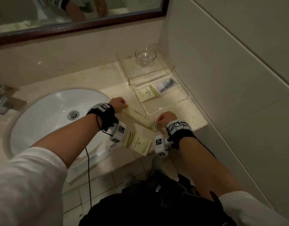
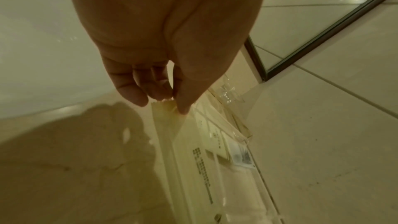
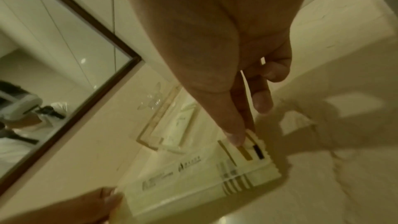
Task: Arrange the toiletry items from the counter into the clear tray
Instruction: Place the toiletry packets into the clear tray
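Note:
A long pale yellow toiletry packet (image 1: 141, 119) lies slantwise just above the counter, in front of the clear tray (image 1: 173, 106). My left hand (image 1: 122, 105) pinches its far end between thumb and fingers (image 2: 183, 108). My right hand (image 1: 160, 120) pinches the striped near end, thumb (image 3: 235, 138) on top. The same packet (image 3: 193, 185) is stretched between both hands in the right wrist view. Inside the tray lie a yellow packet (image 1: 147, 92) and a clear-wrapped comb (image 1: 166, 83). Another yellow packet (image 1: 137, 142) rests on the counter between my wrists, and a white one (image 1: 105, 150) lies partly hidden under my left wrist.
A glass bowl (image 1: 145, 54) stands in the tray's rear section. The white sink basin (image 1: 47, 115) and faucet (image 1: 1, 98) are to the left. The mirror (image 1: 75, 12) is behind, the tiled wall (image 1: 230, 79) on the right. The counter edge (image 1: 200, 126) runs near my right wrist.

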Action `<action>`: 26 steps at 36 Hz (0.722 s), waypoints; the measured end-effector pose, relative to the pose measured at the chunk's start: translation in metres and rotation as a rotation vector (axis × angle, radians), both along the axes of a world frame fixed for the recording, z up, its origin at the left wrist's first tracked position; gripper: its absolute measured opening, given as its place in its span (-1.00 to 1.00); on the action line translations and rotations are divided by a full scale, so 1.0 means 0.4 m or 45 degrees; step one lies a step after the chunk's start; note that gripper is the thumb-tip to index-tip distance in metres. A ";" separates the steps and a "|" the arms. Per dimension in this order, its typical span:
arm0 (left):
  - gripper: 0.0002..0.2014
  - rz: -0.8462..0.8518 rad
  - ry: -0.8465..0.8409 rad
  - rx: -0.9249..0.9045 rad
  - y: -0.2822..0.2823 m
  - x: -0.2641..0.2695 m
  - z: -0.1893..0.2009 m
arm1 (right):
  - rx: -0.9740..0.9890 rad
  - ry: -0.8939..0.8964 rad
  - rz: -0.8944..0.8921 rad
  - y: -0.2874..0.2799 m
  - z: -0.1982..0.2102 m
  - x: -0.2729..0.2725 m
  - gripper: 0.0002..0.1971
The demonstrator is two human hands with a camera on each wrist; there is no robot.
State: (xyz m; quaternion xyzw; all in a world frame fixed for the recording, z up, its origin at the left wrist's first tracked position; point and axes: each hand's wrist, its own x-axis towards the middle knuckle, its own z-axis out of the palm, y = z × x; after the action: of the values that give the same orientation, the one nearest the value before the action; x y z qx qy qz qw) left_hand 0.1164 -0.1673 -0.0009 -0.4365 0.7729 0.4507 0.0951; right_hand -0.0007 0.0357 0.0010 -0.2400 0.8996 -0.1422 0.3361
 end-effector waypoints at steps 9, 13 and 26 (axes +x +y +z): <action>-0.78 0.048 0.155 0.195 -0.022 -0.022 0.044 | -0.246 -0.108 -0.098 -0.008 0.080 -0.126 -0.78; -0.86 0.110 0.233 0.198 -0.014 -0.036 0.059 | -0.398 -0.075 -0.323 -0.024 0.090 -0.172 -0.79; -0.87 0.082 0.257 0.125 0.036 -0.128 0.072 | -0.408 -0.084 -0.557 -0.041 0.066 -0.282 -0.71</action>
State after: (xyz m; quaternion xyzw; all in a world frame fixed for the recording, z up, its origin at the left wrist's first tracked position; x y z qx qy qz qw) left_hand 0.0651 -0.1530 0.0277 -0.4084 0.7411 0.5324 0.0237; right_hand -0.1135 0.0192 0.0274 -0.0854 0.8847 -0.3597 0.2840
